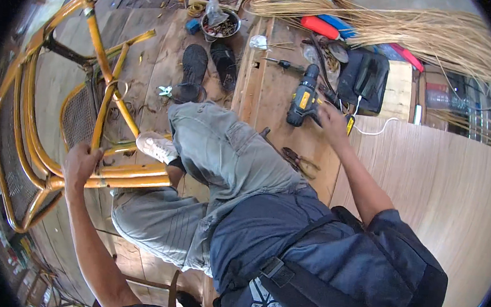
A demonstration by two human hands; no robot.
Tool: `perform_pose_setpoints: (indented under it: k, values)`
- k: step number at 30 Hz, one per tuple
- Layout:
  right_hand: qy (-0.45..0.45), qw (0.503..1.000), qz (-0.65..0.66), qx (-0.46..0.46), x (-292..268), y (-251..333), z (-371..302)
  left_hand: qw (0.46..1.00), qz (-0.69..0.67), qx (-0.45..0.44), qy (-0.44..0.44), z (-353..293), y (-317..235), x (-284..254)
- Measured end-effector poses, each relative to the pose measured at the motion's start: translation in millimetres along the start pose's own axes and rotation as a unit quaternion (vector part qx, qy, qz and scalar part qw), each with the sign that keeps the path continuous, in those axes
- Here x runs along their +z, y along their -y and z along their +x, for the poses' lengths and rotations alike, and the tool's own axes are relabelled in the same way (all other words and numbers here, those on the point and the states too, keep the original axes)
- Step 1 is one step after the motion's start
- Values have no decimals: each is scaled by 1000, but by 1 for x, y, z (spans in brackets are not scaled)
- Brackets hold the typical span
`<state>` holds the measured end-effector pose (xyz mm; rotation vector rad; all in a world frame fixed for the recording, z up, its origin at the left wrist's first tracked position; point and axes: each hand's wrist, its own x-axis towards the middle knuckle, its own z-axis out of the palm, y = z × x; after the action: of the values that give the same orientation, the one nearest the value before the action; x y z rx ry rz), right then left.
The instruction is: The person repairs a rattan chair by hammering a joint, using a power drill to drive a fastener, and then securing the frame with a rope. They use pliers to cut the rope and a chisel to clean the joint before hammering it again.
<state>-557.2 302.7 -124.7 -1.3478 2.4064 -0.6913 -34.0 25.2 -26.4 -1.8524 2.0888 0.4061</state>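
Head view, looking down on a seated person working on a plank floor. The left hand (81, 162) is wrapping its fingers around a pole of the rattan chair frame (33, 137), which is lying at about 9 o'clock from the person's knees; the fingers are closed tight on the pole where the lower rails are meeting. The gripped pole's long axis is running from the hand up toward 12 o'clock, ending near the frame's top rail, while the paired lower rails are pointing toward 3 o'clock, reaching the person's white shoe (156, 146). A woven cane panel is showing inside the frame's curved outer rim.

The right hand (331, 121) is reaching out toward 1 o'clock and is resting at the handle of the cordless drill (304, 100); whether the fingers are closed on it or merely touching it cannot be told. The drill is lying on a raised board, its long axis running roughly 12 to 6 o'clock, with the chuck end pointing toward 12 o'clock.

Pliers (298, 159) are lying at 6 o'clock from the drill, just beside the person's thigh. A black case (366, 79) is sitting at 2 o'clock from the drill, with a white cable trailing near it. A bundle of rattan strands (394, 24) is spreading across the top. A pair of dark sandals (209, 67) is lying at 10 o'clock from the drill, with a bowl (221, 27) beyond
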Motion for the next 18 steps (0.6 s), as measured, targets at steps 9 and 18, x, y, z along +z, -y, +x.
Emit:
perform_pose_setpoints:
  k: [9,18]
  values:
    - [-85,984,82,135,-25,-26,-4,999,28,-20,41,2,0,-1]
    - [37,999,-14,-30,31,-26,-113,999,24,-6,42,7,-7,4]
